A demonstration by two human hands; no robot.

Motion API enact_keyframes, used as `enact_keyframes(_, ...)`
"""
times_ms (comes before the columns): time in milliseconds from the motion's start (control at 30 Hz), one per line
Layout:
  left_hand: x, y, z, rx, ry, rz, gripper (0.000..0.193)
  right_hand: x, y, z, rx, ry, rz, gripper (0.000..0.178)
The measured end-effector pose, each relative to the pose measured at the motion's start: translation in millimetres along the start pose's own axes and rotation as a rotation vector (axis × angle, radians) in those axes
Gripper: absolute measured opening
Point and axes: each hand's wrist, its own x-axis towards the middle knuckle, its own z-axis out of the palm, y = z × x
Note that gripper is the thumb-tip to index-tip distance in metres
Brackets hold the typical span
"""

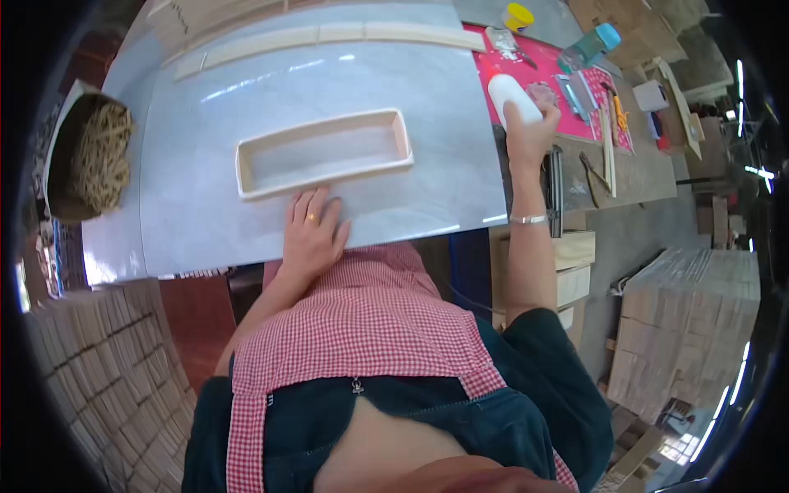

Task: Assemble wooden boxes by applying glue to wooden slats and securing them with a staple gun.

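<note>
On the pale grey tabletop (189, 164) lies a long rectangular wooden frame (329, 176), slightly tilted to the right, with the table showing through it. My left hand (314, 230), wearing a ring, rests flat near the table's front edge, its fingers stretched toward the frame's near side. Whether the fingertips touch the frame is hard to tell. Off to the right, my right hand (530, 135) is wrapped round a white squeeze bottle (511, 97) with a red tip, held over the red patterned mat (575, 123).
A box of wood shavings or strips (103, 156) stands at the left. Thin wooden strips (329, 37) lie along the back. On the right are a teal-capped bottle (588, 48), a yellow-lidded tub (518, 16), pliers (590, 177) and an orange-handled tool (620, 115). Stacked wood (107, 361) rises at lower left.
</note>
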Motion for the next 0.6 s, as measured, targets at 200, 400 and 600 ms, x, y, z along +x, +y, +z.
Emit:
enact_keyframes(200, 7.9, 1.7, 4.2, -0.014, -0.059, 0.004, 0.035, 105.5, 70.3, 37.0, -0.457, -0.050, 0.076, 0.048)
enact_keyframes(400, -0.4, 1.7, 3.1, 0.078, -0.142, -0.018, 0.034, 133.6, 110.3, 61.4, -0.616, -0.276, 0.176, 0.044)
enact_keyframes(600, 7.3, 10.7, 7.5, 0.080, -0.144, -0.036, 0.032, 58.9, 117.8, -102.8, -0.612, 0.416, 0.095, 0.041)
